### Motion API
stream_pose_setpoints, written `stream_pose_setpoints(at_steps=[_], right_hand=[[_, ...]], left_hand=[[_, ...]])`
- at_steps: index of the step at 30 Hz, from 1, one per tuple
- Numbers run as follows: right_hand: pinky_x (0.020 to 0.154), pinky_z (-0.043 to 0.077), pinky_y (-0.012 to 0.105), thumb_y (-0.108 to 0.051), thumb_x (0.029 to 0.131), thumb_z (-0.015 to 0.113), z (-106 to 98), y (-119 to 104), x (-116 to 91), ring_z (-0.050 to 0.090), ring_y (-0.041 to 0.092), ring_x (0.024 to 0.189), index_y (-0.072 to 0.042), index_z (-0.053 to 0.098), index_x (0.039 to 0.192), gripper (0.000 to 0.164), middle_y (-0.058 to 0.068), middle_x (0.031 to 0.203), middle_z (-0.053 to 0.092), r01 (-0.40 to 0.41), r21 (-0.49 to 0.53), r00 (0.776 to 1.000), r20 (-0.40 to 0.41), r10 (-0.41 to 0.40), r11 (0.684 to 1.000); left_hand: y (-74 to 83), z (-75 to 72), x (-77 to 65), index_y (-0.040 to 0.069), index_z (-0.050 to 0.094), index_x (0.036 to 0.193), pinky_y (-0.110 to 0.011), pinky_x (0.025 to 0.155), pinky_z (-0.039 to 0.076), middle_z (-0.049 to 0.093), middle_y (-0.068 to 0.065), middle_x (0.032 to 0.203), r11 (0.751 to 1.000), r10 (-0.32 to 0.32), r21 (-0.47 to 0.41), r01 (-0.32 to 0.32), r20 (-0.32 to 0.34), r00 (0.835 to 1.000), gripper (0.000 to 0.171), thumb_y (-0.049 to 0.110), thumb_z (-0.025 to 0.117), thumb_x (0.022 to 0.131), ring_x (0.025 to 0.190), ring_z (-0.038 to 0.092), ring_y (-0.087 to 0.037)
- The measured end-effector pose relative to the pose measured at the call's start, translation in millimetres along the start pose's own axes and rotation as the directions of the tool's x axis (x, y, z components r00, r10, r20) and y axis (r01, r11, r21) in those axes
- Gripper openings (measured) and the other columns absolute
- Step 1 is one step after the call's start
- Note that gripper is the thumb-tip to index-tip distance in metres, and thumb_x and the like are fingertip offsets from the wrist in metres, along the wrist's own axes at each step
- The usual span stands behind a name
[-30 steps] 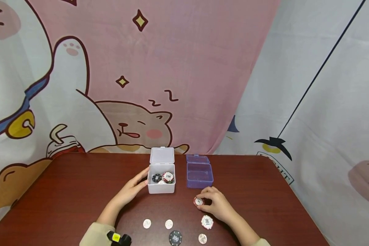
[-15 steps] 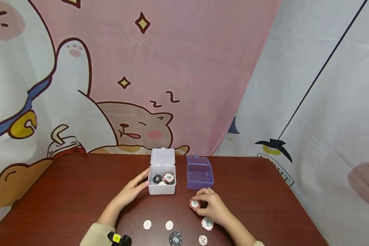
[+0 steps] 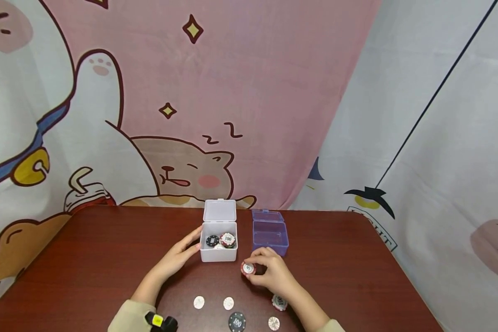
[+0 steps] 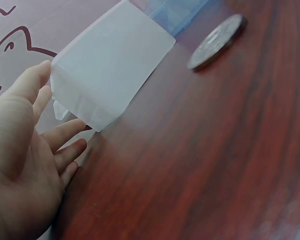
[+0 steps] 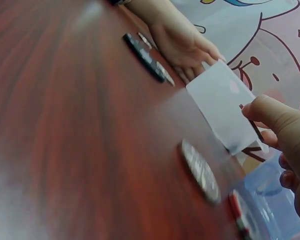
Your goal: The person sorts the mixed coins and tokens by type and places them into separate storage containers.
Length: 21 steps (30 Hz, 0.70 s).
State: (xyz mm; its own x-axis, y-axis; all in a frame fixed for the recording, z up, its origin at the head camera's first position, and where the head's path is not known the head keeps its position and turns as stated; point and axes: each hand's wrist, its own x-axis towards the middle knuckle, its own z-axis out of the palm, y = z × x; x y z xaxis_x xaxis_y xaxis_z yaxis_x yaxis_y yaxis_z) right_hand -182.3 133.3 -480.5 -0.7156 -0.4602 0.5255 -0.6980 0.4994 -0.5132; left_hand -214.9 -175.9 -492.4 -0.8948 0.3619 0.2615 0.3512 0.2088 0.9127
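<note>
My left hand [image 3: 172, 260] rests against the left side of an open white plastic box [image 3: 218, 255], its fingers mostly straight. Several poker chips [image 3: 228, 240] lie inside that box, including a black one and one marked 100. My right hand [image 3: 271, 272] pinches a red-and-white poker chip [image 3: 248, 268] marked 5, holding it in front of the gap between the two boxes. In the right wrist view this poker chip [image 5: 252, 123] shows as a thin dark edge between thumb and fingers. A blue-purple see-through box [image 3: 269, 233] stands open just beyond my right hand.
On the brown table [image 3: 108, 258], nearer my body, lie a black 100 chip [image 3: 237, 322], a white-and-red chip [image 3: 279, 302] partly behind my right wrist, two pale coins [image 3: 198, 302] and a silvery coin [image 3: 274, 323]. A printed cloth [image 3: 274, 92] hangs behind the table.
My right hand has moved left with the red-and-white poker chip, from in front of the blue-purple box toward the white box. The left hand stays against the white box.
</note>
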Motion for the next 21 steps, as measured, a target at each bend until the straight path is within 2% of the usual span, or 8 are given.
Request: stream_pose_setpoints(at_steps=[7,11,14,21], right_hand=[[0.077,0.047,0.027,-0.013,0.064,0.086,4.3,-9.3,13.7,0.052,0.009,0.088,-0.013,0.077,0.094,0.032,-0.011,0.094,0.061,0.026,0.008,0.999,-0.027,-0.026,1.000],[0.075,0.046,0.027,-0.012,0.064,0.086,4.5,-14.4,23.0,0.052,0.010,0.087,-0.014,0.077,0.093,0.031,-0.010,0.093,0.061,0.030,0.011,0.999,-0.037,-0.030,0.999],[0.073,0.046,0.026,-0.012,0.064,0.085,5.2,-15.6,30.5,0.052,0.010,0.086,-0.013,0.077,0.093,0.030,-0.009,0.093,0.061,0.039,0.016,0.998,-0.045,-0.038,0.999],[0.074,0.046,0.027,-0.012,0.065,0.085,7.6,-15.0,49.0,0.052,0.012,0.088,-0.012,0.076,0.094,0.030,-0.007,0.094,0.063,0.057,0.015,0.997,-0.059,-0.056,0.998]], left_hand=[[26.0,0.5,-5.0,-0.001,0.032,0.147,-0.065,0.102,0.020,0.040,-0.028,0.142,1.000,0.009,-0.008,-0.009,0.002,1.000,0.053,0.005,0.051,0.098,0.132,0.031,-0.043],[30.0,-0.2,-5.5,-0.001,0.032,0.147,-0.064,0.102,0.021,0.041,-0.027,0.142,1.000,0.005,0.004,-0.005,0.007,1.000,0.052,0.005,0.050,0.098,0.132,0.032,-0.043],[27.0,-0.3,-4.0,-0.002,0.032,0.147,-0.064,0.102,0.021,0.040,-0.028,0.142,1.000,-0.003,-0.004,0.003,0.007,1.000,0.053,0.004,0.051,0.098,0.132,0.031,-0.043],[-1.4,-0.6,0.3,0.007,0.033,0.149,-0.061,0.104,0.023,0.042,-0.022,0.143,1.000,-0.014,0.015,0.014,-0.005,1.000,0.054,0.011,0.052,0.099,0.133,0.032,-0.038]])
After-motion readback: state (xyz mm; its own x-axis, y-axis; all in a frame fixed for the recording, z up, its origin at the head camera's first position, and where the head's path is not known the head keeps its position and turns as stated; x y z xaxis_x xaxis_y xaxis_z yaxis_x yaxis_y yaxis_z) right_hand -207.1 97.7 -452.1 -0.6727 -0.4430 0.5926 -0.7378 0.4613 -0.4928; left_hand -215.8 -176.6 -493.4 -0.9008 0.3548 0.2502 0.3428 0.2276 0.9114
